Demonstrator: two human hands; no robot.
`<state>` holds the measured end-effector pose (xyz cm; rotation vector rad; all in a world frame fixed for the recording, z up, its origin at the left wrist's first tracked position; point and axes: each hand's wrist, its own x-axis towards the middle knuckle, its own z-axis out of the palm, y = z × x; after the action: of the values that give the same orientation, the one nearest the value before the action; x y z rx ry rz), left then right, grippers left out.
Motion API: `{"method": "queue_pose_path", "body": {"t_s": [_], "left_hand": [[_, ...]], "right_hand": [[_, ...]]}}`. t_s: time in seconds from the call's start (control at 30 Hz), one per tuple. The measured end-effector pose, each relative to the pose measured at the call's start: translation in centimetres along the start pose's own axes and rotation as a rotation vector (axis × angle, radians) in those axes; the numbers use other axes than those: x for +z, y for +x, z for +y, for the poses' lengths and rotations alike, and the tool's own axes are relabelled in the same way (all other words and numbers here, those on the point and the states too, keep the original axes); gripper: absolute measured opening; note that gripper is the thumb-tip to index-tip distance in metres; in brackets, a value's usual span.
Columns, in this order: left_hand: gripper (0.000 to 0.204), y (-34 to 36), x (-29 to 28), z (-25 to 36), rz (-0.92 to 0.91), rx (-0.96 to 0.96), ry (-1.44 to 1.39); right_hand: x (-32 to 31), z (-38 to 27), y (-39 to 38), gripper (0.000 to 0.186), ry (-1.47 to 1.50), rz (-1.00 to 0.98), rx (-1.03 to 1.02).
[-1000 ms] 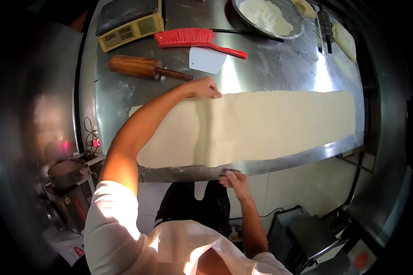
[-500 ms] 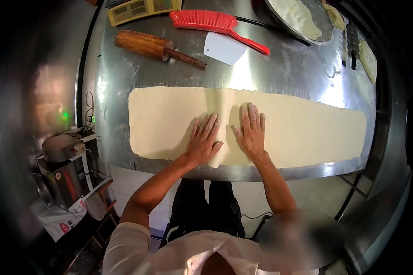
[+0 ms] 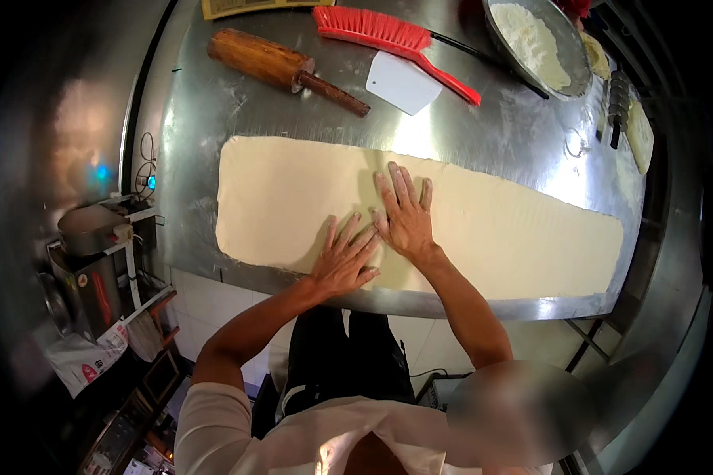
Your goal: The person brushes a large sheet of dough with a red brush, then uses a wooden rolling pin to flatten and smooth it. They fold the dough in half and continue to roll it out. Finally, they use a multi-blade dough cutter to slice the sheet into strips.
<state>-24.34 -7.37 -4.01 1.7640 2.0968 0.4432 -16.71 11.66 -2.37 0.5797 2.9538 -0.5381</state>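
A long, pale sheet of rolled-out dough (image 3: 515, 237) lies along the near side of the steel table, its right end narrower than its left. My left hand (image 3: 344, 257) rests on the dough near its front edge, fingers spread and pointing away from me. Just to its right and a bit farther off, my right hand (image 3: 406, 215) lies flat on the dough, its fingers stretched toward the far edge. The right thumb comes close to the left fingertips. Neither hand holds anything.
Beyond the dough lie a wooden rolling pin (image 3: 263, 61), a white scraper (image 3: 402, 82) and a red brush (image 3: 372, 29). A metal bowl of flour (image 3: 531, 43) stands at the far right, beside a dark ridged roller (image 3: 618, 107). Part of a yellow device (image 3: 249, 6) shows at the far edge.
My right hand has moved left and slightly away from me, closer to the left hand. The raised fold in the dough between the hands has flattened. The view has shifted slightly.
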Motion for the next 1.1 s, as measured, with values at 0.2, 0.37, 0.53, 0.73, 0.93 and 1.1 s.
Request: {"method": "queue_pose_path", "body": {"t_s": [0.2, 0.37, 0.53, 0.73, 0.93, 1.1], "left_hand": [[0.075, -0.4, 0.3, 0.6, 0.097, -0.025, -0.094], [0.076, 0.4, 0.0, 0.8, 0.066, -0.037, -0.062], [0.076, 0.2, -0.3, 1.4, 0.080, -0.072, -0.100], [0.069, -3.1, 1.5, 3.4, 0.050, 0.016, -0.095], [0.062, -3.8, 2.4, 3.9, 0.086, 0.117, 0.166], [0.058, -4.5, 2.3, 3.8, 0.058, 0.149, 0.175]], "right_hand": [[1.8, 1.6, -0.7, 0.075, 0.045, 0.039, -0.024], [2.4, 1.6, -1.1, 0.075, -0.066, 0.033, -0.049], [0.7, 0.7, -0.2, 0.075, 0.029, 0.090, -0.039], [1.3, 0.2, 1.1, 0.078, -0.036, 0.029, -0.037], [1.1, 0.5, 2.6, 0.081, -0.084, 0.036, -0.029], [1.2, 0.0, 3.1, 0.080, -0.084, 0.035, -0.050]]}}
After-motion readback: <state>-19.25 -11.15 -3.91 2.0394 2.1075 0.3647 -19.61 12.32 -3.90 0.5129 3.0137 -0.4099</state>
